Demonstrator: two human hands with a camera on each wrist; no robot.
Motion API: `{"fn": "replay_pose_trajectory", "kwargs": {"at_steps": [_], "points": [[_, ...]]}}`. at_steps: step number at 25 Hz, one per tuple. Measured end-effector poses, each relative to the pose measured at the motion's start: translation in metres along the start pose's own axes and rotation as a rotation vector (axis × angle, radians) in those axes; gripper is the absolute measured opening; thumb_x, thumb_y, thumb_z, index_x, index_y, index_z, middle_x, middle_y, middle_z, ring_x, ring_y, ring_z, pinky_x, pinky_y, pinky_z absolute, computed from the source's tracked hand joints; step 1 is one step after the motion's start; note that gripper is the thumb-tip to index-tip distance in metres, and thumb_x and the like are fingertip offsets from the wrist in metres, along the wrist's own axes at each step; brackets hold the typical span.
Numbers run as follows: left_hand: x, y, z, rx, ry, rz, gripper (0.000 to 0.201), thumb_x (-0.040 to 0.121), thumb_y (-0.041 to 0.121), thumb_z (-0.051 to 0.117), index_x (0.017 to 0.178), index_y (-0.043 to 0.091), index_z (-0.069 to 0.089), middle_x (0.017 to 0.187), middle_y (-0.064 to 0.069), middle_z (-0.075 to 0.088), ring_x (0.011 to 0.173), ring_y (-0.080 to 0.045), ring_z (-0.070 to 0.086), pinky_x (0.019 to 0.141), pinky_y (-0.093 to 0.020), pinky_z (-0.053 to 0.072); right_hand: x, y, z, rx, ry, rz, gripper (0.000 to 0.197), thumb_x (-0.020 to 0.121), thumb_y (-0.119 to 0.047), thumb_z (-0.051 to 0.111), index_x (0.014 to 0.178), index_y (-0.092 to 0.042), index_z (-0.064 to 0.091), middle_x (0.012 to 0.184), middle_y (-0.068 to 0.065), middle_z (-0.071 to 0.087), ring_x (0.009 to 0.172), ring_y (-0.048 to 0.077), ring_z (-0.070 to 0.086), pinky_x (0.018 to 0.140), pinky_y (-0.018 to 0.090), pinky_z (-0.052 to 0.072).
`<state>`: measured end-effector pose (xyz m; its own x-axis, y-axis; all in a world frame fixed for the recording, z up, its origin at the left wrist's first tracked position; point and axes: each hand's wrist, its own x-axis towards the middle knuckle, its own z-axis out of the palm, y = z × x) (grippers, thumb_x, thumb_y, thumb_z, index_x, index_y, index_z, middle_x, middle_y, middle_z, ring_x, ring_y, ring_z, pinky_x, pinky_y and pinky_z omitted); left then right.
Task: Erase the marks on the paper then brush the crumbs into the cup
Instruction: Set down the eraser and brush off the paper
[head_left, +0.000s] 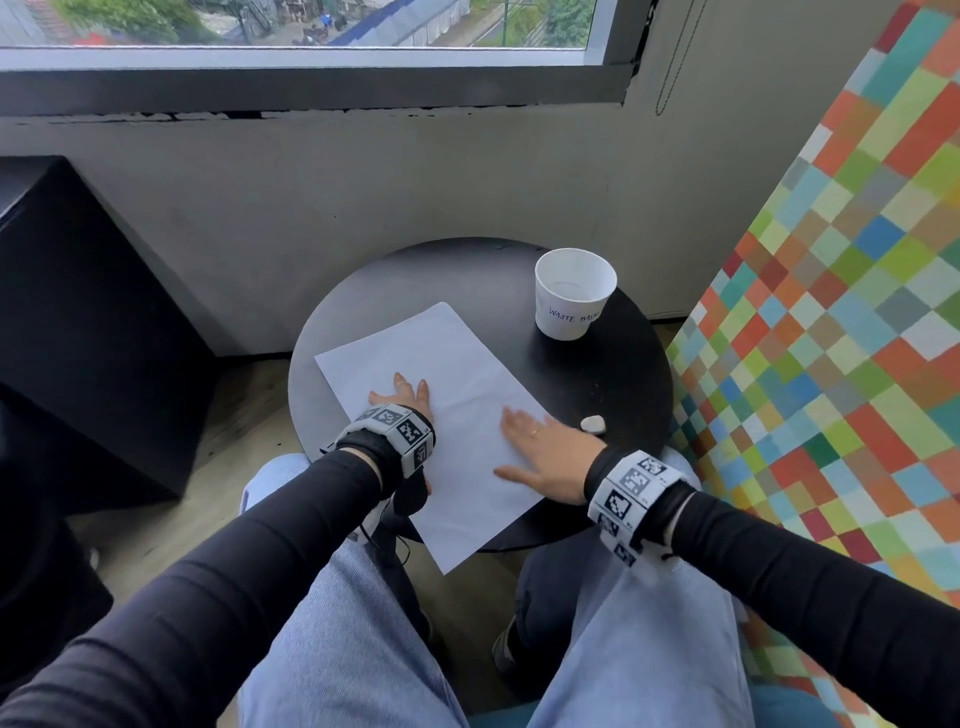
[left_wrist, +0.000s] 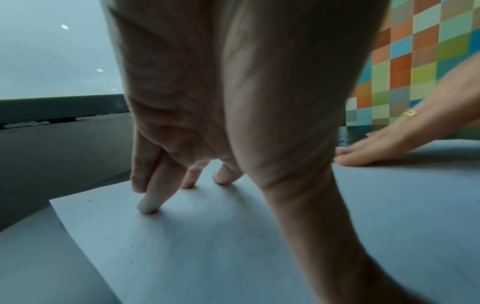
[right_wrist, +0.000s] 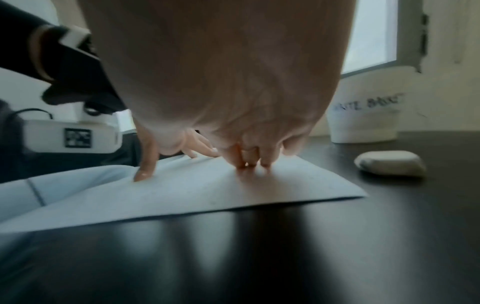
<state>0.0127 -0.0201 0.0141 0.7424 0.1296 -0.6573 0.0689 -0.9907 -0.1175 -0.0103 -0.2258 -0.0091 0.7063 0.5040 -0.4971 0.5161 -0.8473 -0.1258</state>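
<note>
A white sheet of paper (head_left: 441, 395) lies askew on the round black table (head_left: 597, 374), its near corner hanging over the table's edge. My left hand (head_left: 402, 397) presses straight fingers (left_wrist: 148, 205) onto the sheet's left part. My right hand (head_left: 535, 447) lies flat on the paper's right edge, fingertips (right_wrist: 246, 162) touching the sheet. A white eraser (head_left: 592, 424) rests on the table just right of that hand, also seen in the right wrist view (right_wrist: 389, 164). The white paper cup (head_left: 571, 293), lettered "WASTE BASKET", stands upright at the far right of the table. No marks show clearly on the paper.
A grey wall and window sill rise behind the table. A multicoloured checkered panel (head_left: 857, 312) stands close on the right. A black cabinet (head_left: 78, 322) sits to the left. My knees in light jeans are under the table's near edge.
</note>
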Motion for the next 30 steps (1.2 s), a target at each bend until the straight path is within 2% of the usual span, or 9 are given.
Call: {"fn": "replay_pose_trajectory", "kwargs": {"at_steps": [2, 4, 8, 10, 15, 20, 25, 28, 30], "points": [[-0.003, -0.001, 0.0, 0.031, 0.011, 0.009, 0.073, 0.105, 0.026, 0.044, 0.158, 0.014, -0.005, 0.164, -0.016, -0.012, 0.146, -0.047, 0.016, 0.118, -0.052, 0.019, 0.006, 0.016, -0.01, -0.038, 0.046, 0.214, 0.082, 0.096, -0.06, 0.023, 0.152, -0.005, -0.002, 0.16, 0.009, -0.006, 0.148, 0.021, 0.0, 0.119, 0.036, 0.005], [-0.005, -0.002, -0.001, 0.074, 0.024, 0.025, 0.075, 0.105, 0.027, 0.045, 0.157, 0.011, -0.006, 0.163, -0.019, -0.011, 0.145, -0.045, 0.021, 0.118, -0.05, 0.018, 0.001, 0.019, -0.013, -0.076, 0.124, 0.24, 0.083, 0.096, -0.06, 0.022, 0.151, -0.003, -0.002, 0.16, 0.012, -0.007, 0.148, 0.021, -0.003, 0.12, 0.035, 0.001], [-0.002, 0.001, 0.001, 0.017, 0.016, 0.008, 0.072, 0.105, 0.02, 0.043, 0.158, 0.013, -0.006, 0.163, -0.017, -0.013, 0.146, -0.05, 0.012, 0.118, -0.053, 0.018, -0.047, -0.048, 0.03, -0.051, 0.112, -0.352, 0.084, 0.09, -0.065, 0.011, 0.153, -0.009, 0.003, 0.16, 0.005, -0.001, 0.147, 0.017, -0.004, 0.117, 0.037, -0.01], [-0.001, 0.001, 0.001, -0.023, 0.021, 0.003, 0.071, 0.106, 0.019, 0.042, 0.158, 0.016, -0.006, 0.164, -0.015, -0.013, 0.146, -0.051, 0.01, 0.118, -0.055, 0.019, -0.062, -0.055, 0.052, -0.136, 0.063, -0.467, 0.08, 0.093, -0.066, 0.011, 0.153, -0.012, 0.01, 0.159, 0.001, 0.002, 0.147, 0.017, -0.003, 0.117, 0.041, -0.009], [-0.001, 0.003, 0.001, 0.021, 0.021, 0.0, 0.072, 0.106, 0.021, 0.042, 0.158, 0.014, -0.007, 0.163, -0.016, -0.013, 0.145, -0.051, 0.012, 0.118, -0.054, 0.018, -0.046, 0.001, 0.037, -0.042, 0.218, -0.018, 0.119, 0.061, -0.079, -0.03, 0.152, -0.009, 0.0, 0.16, 0.005, -0.007, 0.148, 0.018, -0.004, 0.115, 0.031, -0.009], [0.0, 0.001, 0.003, 0.038, 0.027, 0.021, 0.07, 0.106, 0.023, 0.041, 0.158, 0.014, -0.004, 0.163, -0.018, -0.011, 0.144, -0.052, 0.015, 0.118, -0.052, 0.018, -0.066, -0.046, 0.061, -0.103, 0.081, -0.481, 0.083, 0.092, -0.069, 0.012, 0.153, -0.011, 0.013, 0.159, 0.003, 0.008, 0.147, 0.019, 0.008, 0.116, 0.041, -0.002], [0.003, -0.002, 0.004, -0.04, 0.011, 0.004, 0.075, 0.104, 0.024, 0.046, 0.158, 0.019, -0.006, 0.164, -0.012, -0.013, 0.146, -0.05, 0.009, 0.117, -0.055, 0.022, -0.046, 0.022, 0.03, -0.054, 0.228, -0.057, 0.111, 0.067, -0.078, -0.024, 0.153, -0.012, 0.0, 0.16, 0.003, -0.005, 0.148, 0.016, 0.0, 0.115, 0.026, -0.006], [0.0, 0.005, 0.003, 0.026, 0.029, -0.008, 0.073, 0.105, 0.018, 0.043, 0.158, 0.015, -0.007, 0.163, -0.017, -0.012, 0.145, -0.053, 0.012, 0.117, -0.055, 0.02, -0.062, -0.005, 0.037, -0.069, 0.135, -0.271, 0.091, 0.085, -0.072, -0.001, 0.153, -0.013, 0.001, 0.158, -0.001, -0.008, 0.147, 0.011, -0.005, 0.115, 0.024, -0.009], [0.001, 0.006, 0.002, 0.039, 0.036, -0.01, 0.071, 0.106, 0.018, 0.041, 0.158, 0.015, -0.007, 0.163, -0.017, -0.011, 0.144, -0.053, 0.013, 0.116, -0.055, 0.021, -0.071, -0.009, 0.049, -0.038, 0.052, -0.33, 0.088, 0.086, -0.071, 0.007, 0.153, -0.015, -0.002, 0.157, -0.004, -0.011, 0.146, 0.009, -0.008, 0.115, 0.022, -0.009]]}}
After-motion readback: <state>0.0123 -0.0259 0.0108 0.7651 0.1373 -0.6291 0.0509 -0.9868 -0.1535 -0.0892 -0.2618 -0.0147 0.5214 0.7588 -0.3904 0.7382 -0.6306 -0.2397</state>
